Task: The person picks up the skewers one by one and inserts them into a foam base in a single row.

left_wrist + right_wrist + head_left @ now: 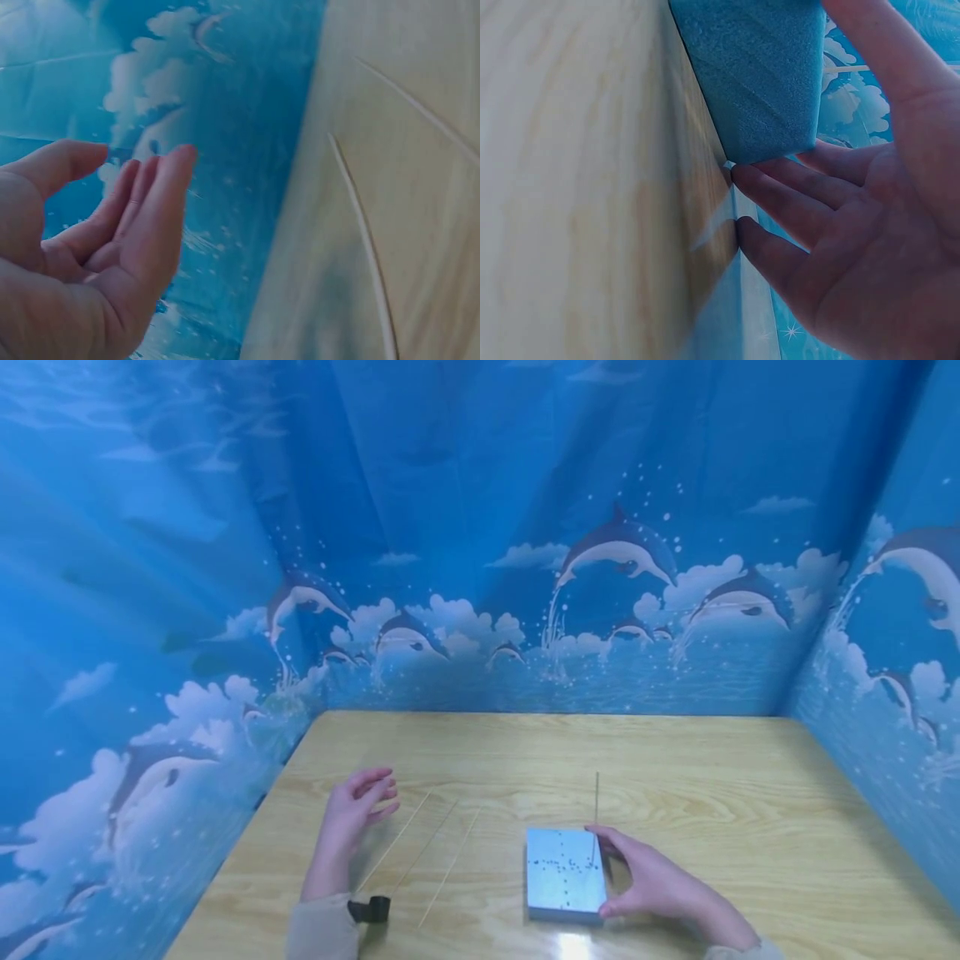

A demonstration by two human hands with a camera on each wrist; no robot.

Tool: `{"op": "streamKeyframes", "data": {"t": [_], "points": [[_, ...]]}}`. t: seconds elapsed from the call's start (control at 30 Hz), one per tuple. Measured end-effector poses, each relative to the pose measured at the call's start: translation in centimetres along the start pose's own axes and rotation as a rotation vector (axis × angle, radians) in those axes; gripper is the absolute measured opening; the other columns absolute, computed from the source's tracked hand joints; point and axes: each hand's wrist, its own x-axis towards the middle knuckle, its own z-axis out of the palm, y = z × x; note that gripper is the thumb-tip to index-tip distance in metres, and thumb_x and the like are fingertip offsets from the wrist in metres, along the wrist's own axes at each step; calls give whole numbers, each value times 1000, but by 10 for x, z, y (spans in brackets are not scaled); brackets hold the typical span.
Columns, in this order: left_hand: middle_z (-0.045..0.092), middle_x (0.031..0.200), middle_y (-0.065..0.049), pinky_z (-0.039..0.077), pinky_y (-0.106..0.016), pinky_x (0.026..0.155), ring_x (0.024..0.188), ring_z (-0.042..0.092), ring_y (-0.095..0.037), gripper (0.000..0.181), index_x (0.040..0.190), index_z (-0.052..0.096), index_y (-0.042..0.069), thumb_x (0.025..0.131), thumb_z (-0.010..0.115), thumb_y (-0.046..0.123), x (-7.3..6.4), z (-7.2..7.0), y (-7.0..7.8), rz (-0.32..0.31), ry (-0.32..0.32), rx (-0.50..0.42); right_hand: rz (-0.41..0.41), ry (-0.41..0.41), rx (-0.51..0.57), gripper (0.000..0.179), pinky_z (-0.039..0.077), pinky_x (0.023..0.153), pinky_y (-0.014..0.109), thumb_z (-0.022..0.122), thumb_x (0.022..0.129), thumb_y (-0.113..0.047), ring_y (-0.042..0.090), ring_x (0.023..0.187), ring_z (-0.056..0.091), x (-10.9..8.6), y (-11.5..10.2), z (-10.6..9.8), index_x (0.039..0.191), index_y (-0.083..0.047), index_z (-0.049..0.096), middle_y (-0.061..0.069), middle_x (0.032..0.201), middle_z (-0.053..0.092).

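Observation:
A light blue foam block point(565, 889) with many small holes in its top lies on the table, right of the middle. My right hand point(656, 878) holds it along its right side, thumb at the near corner and fingers at the far one. One thin stick point(597, 797) stands upright at the block's right edge. Over the table's left part is my left hand point(362, 810), its fingers loosely bent with nothing between them. Just right of it, several thin sticks point(450, 867) lie slanting on the wood; two of them, one a pale stick point(367, 236), show in the left wrist view.
The wood-grain table point(712, 785) is walled at the back and both sides by blue curtains point(465, 527) printed with dolphins and clouds. A black strap piece point(371, 909) sits at my left wrist.

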Motion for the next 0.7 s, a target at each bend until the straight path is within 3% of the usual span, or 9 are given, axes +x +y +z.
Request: {"op": "streamKeyframes", "data": {"t": [0.1,0.3,0.7], "points": [[57,125,-28,62,-29,85,105,65,-28,39,134,50,-9,98,56,4,3,-3,-9,-33,-10,70,11,-2,-1,120,29,113,67,87,58,-53,42,132,49,0,0,0,148,4,33,22,146,49],[61,112,-22,64,-35,83,97,67,-29,39,130,51,-9,93,59,-1,3,-7,-20,-85,-5,152,13,1,-4,120,28,113,67,87,57,-53,42,132,49,0,1,0,149,3,33,22,146,49],[64,108,-24,63,-43,83,90,68,-28,43,128,52,-12,87,64,-6,-1,-10,-24,-150,-38,256,21,-8,-3,119,29,112,67,86,58,-54,42,133,48,0,0,0,149,3,33,22,147,49]]}}
